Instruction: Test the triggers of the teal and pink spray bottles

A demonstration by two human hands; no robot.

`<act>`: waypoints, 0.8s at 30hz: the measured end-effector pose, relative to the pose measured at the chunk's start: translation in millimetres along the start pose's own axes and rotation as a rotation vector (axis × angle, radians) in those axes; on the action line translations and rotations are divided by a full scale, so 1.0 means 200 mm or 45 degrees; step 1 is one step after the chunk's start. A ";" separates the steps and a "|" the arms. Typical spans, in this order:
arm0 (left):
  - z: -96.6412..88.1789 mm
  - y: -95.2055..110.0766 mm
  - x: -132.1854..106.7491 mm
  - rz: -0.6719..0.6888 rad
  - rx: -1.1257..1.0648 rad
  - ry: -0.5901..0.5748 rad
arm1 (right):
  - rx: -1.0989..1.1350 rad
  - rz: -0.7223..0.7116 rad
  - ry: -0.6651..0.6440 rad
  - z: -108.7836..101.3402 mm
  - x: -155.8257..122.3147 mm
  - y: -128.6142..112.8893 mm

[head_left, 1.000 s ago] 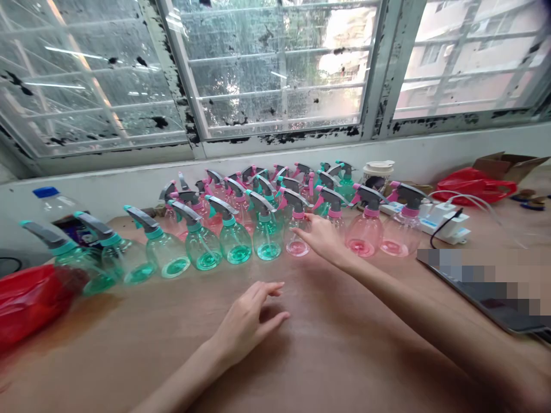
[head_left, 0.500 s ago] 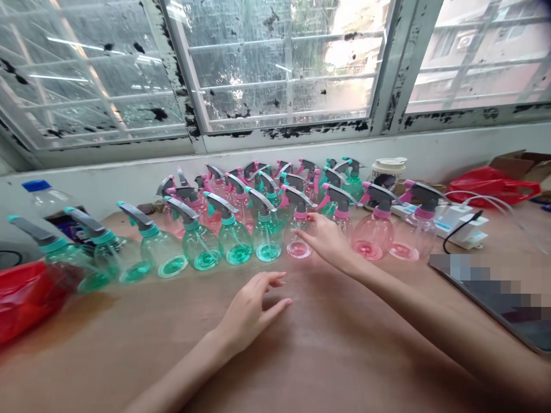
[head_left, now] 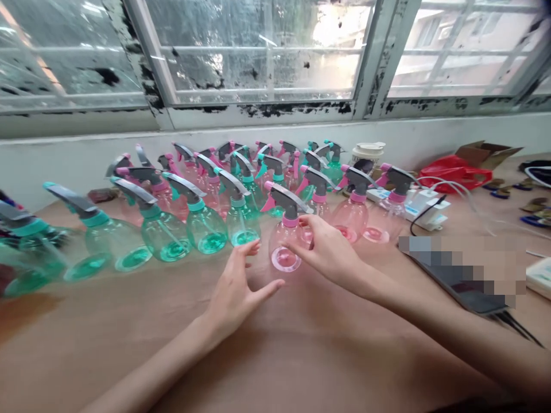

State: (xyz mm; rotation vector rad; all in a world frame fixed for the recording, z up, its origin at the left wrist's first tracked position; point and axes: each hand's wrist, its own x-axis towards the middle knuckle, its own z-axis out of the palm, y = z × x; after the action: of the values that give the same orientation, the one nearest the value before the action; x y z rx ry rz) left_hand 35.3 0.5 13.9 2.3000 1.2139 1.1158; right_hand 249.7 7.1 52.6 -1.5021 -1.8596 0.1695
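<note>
My right hand [head_left: 329, 249] grips a clear pink spray bottle [head_left: 279, 246] by its right side, thumb across the front and fingers behind the collar. This bottle stands upright, a little nearer to me than the row behind it. Its grey and pink trigger head points left. Left of it, my left hand [head_left: 239, 287] is open and empty, thumb and fingers spread toward the bottle without touching it. A green spray bottle [head_left: 243, 221] stands just beyond the left fingertips, and another green spray bottle [head_left: 206, 229] is beside that one.
Several more pink and green spray bottles stand packed behind, below the window. To the right are a lidded paper cup [head_left: 365, 150], a white power strip [head_left: 426, 209] with cables, a red plastic bag [head_left: 451, 174], a cardboard box [head_left: 486, 150] and a dark flat device [head_left: 456, 281].
My right hand has brought the pink spray bottle out of the row toward me. The left hand has opened wider and come nearer to it. The view has shifted to the right.
</note>
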 end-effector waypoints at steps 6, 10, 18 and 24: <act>0.13 0.11 -0.02 0.008 -0.175 -0.279 | 0.013 -0.079 -0.199 -0.20 -0.24 -0.04; 0.16 0.14 -0.07 0.052 -0.225 -0.365 | 0.192 -0.220 -0.215 -0.30 -0.27 0.00; 0.13 0.21 -0.05 0.013 -0.286 -0.484 | 1.021 -0.174 -0.485 -0.23 -0.13 -0.05; 0.05 0.14 -0.06 0.106 -0.075 -0.562 | 1.215 -0.181 -0.381 -0.15 -0.10 -0.10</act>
State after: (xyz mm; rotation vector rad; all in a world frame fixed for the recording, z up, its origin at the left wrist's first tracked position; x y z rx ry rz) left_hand 55.3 -24.6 17.2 2.3954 0.9104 0.6061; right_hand 253.5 -26.5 75.3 -0.6956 -1.6896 1.0875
